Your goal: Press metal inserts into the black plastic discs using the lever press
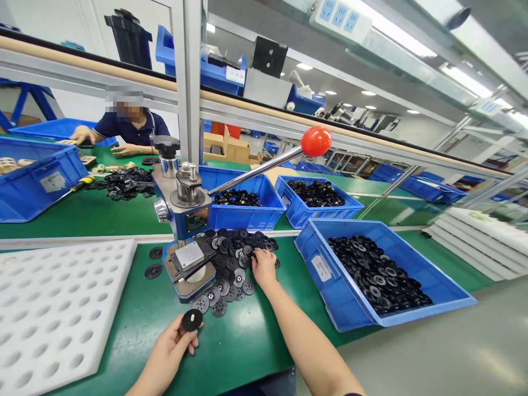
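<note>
My left hand [178, 342], low and in front of the press, has its fingers closed on a black disc [192, 320] with a small white pin at its centre. At the right side of a heap of black discs [221, 261], my right hand [264, 265] reaches down with its fingers curled against the pieces. What those fingers grip, if anything, is hidden. Between the heap and the white tray stands a hand press [187, 214] with a metal block over its base. Its lever ends in a red knob [316, 141].
A white foam tray [117, 269] with round holes lies at left. A blue bin [325, 297] full of black round parts stands at right. Smaller blue bins [247, 217] line the back. A screwdriver [84, 181] leans by the left bin. Across the bench sits a co-worker [132, 129].
</note>
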{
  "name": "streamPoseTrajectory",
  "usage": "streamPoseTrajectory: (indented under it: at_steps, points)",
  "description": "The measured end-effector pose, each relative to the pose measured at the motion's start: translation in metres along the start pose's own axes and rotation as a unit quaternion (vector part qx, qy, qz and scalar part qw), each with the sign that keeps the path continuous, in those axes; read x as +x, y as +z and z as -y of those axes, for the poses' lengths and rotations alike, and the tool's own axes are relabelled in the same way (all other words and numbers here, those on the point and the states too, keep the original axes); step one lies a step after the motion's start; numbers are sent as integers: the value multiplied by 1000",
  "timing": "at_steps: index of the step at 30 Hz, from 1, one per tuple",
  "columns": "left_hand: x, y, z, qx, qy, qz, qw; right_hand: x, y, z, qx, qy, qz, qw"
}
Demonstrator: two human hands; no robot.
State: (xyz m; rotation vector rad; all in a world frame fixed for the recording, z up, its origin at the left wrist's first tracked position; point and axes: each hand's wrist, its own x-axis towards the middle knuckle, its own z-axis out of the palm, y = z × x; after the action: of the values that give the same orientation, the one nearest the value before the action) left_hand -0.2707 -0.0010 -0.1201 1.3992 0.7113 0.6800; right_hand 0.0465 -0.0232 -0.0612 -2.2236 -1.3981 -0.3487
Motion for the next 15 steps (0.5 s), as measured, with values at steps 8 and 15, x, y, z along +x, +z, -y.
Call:
streamPoseTrajectory:
  at_steps: [8,15]
  points:
    - [-3,9,-34,-6,-72,-24,997,-13,-15,3,43,44,-59,996]
    - [-19,5,-41,36,-19,-9,999,-105,-24,35,112,-6,-60,992]
